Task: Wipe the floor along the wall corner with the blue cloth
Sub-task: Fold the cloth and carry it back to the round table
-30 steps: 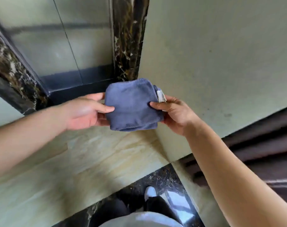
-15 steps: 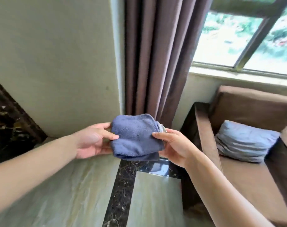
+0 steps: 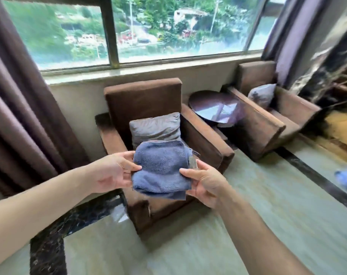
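Folded blue cloth (image 3: 161, 167) held up in mid-air, pinched at both side edges: left hand (image 3: 114, 172) clamped on the left edge with thumb over the top layer, right hand (image 3: 205, 182) clamped on the right edge, thumb likewise on top. Grip closed on the cloth on both sides; a pale tag showing at the cloth's right edge, just above the right thumb.

Directly behind and below the grip, a brown armchair (image 3: 147, 100) with a grey cushion (image 3: 155, 129) leaning against its backrest; cloth's upper edge overlapping the cushion in the view. Well below the grip, glossy pale floor (image 3: 188, 245), open to the right and in front of the chair. Dark marble border strip (image 3: 47, 249) in the floor, below and left of the left forearm; another dark strip running past on the far right.

Left of the grip, heavy brown curtain (image 3: 20, 120) hanging down to the floor beside the chair. Beyond the grip to the right, a round dark surface (image 3: 214, 108) wedged between the near chair and a second armchair (image 3: 267, 116) carrying its own cushion. Above and behind it all, a wide window (image 3: 145, 30) over a pale sill, greenery blurred outside. Far right edge smeared by motion; blue blur there not identifiable.
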Tool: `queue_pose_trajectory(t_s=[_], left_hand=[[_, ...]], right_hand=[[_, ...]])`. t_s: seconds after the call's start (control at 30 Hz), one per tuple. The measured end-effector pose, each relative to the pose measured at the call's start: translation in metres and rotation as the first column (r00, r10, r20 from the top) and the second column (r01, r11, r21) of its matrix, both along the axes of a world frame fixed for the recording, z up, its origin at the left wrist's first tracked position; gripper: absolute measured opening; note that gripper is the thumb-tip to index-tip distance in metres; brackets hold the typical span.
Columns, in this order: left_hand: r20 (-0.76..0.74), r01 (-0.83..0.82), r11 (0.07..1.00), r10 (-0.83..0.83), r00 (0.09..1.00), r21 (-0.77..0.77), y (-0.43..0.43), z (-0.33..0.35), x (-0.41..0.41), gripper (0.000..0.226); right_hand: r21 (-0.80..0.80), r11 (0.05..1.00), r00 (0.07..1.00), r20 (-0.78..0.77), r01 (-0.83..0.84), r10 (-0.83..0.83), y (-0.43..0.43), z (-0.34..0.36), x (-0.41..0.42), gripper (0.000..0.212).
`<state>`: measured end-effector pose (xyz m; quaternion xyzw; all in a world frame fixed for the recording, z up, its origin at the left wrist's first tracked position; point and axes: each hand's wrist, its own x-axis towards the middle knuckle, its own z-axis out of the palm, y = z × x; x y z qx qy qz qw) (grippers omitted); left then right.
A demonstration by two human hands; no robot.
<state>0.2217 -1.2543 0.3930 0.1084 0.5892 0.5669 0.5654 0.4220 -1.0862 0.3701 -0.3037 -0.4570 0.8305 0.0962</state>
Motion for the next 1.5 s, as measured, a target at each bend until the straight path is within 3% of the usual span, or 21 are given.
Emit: queue_pose_trajectory(t_s=[0.17, 0.37, 0.73, 0.93, 1.23, 1.5], left_hand=[[0.085, 0.199, 0.98, -0.199, 0.976, 0.015, 0.142, -0.011, 0.086, 0.049], [0.134, 0.301, 0.953, -0.294, 0.946, -0.029, 0.255, -0.039, 0.114, 0.05], [0.193, 0.347, 0.937, -0.334, 0.922, -0.035, 0.539, -0.109, 0.042, 0.044], [0.175, 0.342, 0.938, -0.328, 0.928, -0.054, 0.687, -0.107, -0.018, 0.042], [0.179, 0.135, 0.981, -0.109, 0.978, -0.137, 0.861, -0.169, -0.115, 0.044], [0.218, -0.097, 0.951, 0.165, 0.962, -0.294, 1.032, -0.295, -0.19, 0.035]], right_hand=[[0.013, 0.976, 0.97, 0.116, 0.216, -0.216, 0.105, 0.0, 0.111, 0.035], [-0.039, 0.949, 0.945, 0.116, 0.312, -0.306, 0.207, -0.021, 0.149, 0.02], [0.0, 0.929, 0.898, 0.255, 0.369, -0.357, 0.474, -0.058, 0.074, 0.02], [-0.005, 0.921, 0.879, 0.301, 0.389, -0.369, 0.618, -0.049, 0.014, 0.027], [-0.006, 0.983, 0.894, 0.416, 0.183, -0.164, 0.838, -0.097, -0.111, 0.022], [-0.088, 0.985, 0.808, 0.565, -0.146, 0.169, 1.073, -0.228, -0.248, 0.023]])
